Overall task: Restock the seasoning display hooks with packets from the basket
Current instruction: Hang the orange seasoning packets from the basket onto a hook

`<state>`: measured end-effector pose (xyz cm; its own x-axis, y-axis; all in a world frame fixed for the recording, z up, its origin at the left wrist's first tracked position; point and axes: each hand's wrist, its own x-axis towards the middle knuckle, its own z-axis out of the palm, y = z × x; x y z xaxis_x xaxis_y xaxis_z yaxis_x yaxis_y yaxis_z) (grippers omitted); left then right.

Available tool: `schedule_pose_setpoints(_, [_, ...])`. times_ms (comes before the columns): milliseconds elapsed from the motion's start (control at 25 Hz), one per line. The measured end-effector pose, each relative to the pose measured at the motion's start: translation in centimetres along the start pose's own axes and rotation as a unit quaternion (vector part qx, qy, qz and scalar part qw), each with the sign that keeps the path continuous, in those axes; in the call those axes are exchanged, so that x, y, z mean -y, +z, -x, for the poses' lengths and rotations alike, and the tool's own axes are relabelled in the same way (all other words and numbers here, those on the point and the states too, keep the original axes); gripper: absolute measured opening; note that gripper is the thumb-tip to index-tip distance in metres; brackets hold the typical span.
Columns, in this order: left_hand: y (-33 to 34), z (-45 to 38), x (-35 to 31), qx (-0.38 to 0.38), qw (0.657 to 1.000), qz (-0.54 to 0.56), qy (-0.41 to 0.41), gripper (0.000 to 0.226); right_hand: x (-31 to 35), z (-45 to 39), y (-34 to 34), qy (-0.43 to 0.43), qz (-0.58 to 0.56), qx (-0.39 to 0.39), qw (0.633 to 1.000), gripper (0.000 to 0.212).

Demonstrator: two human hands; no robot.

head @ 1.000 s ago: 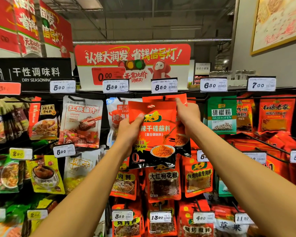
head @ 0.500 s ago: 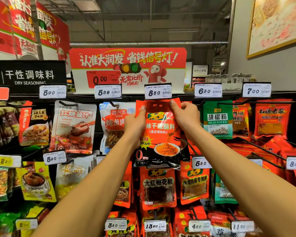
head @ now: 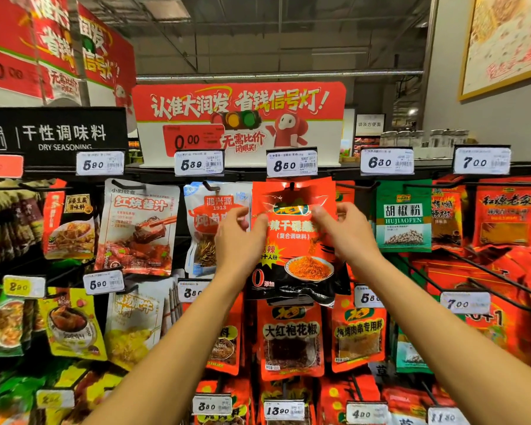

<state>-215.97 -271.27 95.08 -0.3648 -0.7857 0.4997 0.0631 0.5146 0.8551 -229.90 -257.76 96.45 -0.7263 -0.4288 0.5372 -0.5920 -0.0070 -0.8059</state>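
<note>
A red and black seasoning packet [head: 292,240] hangs at the hook [head: 292,186] under the 8.50 price tag [head: 292,163], its top hole at the peg. My left hand [head: 238,240] pinches the packet's left edge at mid-height, thumb on the front. On the right edge my right hand [head: 348,233] grips it the same way; its fingers are blurred. More packets of the same kind hang behind it. The basket is out of view.
Rows of hooks carry other packets: a white pouch [head: 206,228] just left, a green pepper packet [head: 403,216] just right, red packets [head: 292,338] below. Bare pegs [head: 488,271] jut out at the right. Price tags line every row.
The packet has gone up from in front of the row to the hook under the 8.50 tag. Both hands have slid from its top corners down to its sides.
</note>
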Motion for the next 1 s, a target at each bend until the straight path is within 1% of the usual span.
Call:
schedule_pose_setpoints(40, [-0.6,1.1,1.2,0.037,0.999,-0.001,-0.006,0.040,-0.8,1.4,-0.3,0.004,0.000,0.021,1.000,0.053])
schedule_pose_setpoints(80, [-1.0,1.9,2.0,0.094,0.995,0.019,-0.032,0.035,-1.7,2.3,-0.4,0.009,0.011,0.036,0.999,0.055])
schedule_pose_setpoints(120, [-1.0,2.4,2.7,0.149,0.985,0.048,-0.071,0.025,-2.3,2.7,-0.4,0.015,0.022,0.044,0.999,0.051])
schedule_pose_setpoints(160, [-0.8,2.4,3.0,0.176,0.977,0.070,-0.101,0.018,-2.8,2.6,-0.2,0.019,0.032,0.046,0.998,0.044])
schedule_pose_setpoints(200, [-0.3,1.9,3.0,0.177,0.975,0.072,-0.112,0.019,-2.8,2.0,0.0,0.022,0.041,0.040,0.998,0.038])
schedule_pose_setpoints(280, [1.0,0.2,2.6,0.142,0.983,0.043,-0.111,0.028,-2.8,-0.1,0.7,0.039,0.063,0.018,0.997,0.036])
schedule_pose_setpoints(360, [2.6,-2.0,2.3,0.090,0.990,-0.012,-0.107,0.033,-3.0,-2.9,1.8,0.079,0.075,0.017,0.994,0.040])
schedule_pose_setpoints(440, [4.3,-4.5,2.3,0.064,0.989,-0.088,-0.102,0.032,-3.5,-5.7,3.1,0.129,0.078,0.023,0.988,0.041])
schedule_pose_setpoints(480, [5.1,-5.7,2.2,0.061,0.985,-0.125,-0.102,0.033,-3.8,-7.0,3.6,0.150,0.086,0.016,0.985,0.043])
schedule_pose_setpoints(560, [6.4,-7.6,1.8,0.059,0.975,-0.188,-0.105,0.034,-3.9,-8.9,4.4,0.192,0.085,-0.001,0.978,0.055])
schedule_pose_setpoints(640, [7.1,-8.8,1.3,0.048,0.964,-0.234,-0.113,0.037,-4.0,-9.9,4.8,0.213,0.049,0.014,0.976,0.064])
schedule_pose_setpoints(680, [7.3,-9.2,1.1,0.046,0.962,-0.242,-0.118,0.037,-4.0,-10.0,4.9,0.211,0.037,0.026,0.976,0.063])
schedule_pose_setpoints(760, [6.8,-9.1,1.2,0.057,0.963,-0.233,-0.120,0.032,-4.1,-9.3,4.7,0.190,0.047,0.043,0.980,0.050])
schedule_pose_setpoints(840, [5.7,-8.0,1.8,0.087,0.967,-0.217,-0.097,0.036,-4.2,-7.7,3.8,0.167,0.045,0.044,0.984,0.033])
schedule_pose_setpoints(920, [4.0,-6.5,2.6,0.105,0.976,-0.173,-0.081,0.035,-4.0,-5.8,2.3,0.169,-0.038,0.045,0.984,0.019])
schedule_pose_setpoints(1000, [2.3,-4.8,2.7,0.108,0.987,-0.086,-0.085,0.028,-3.2,-3.5,0.4,0.179,-0.145,0.058,0.971,0.009])
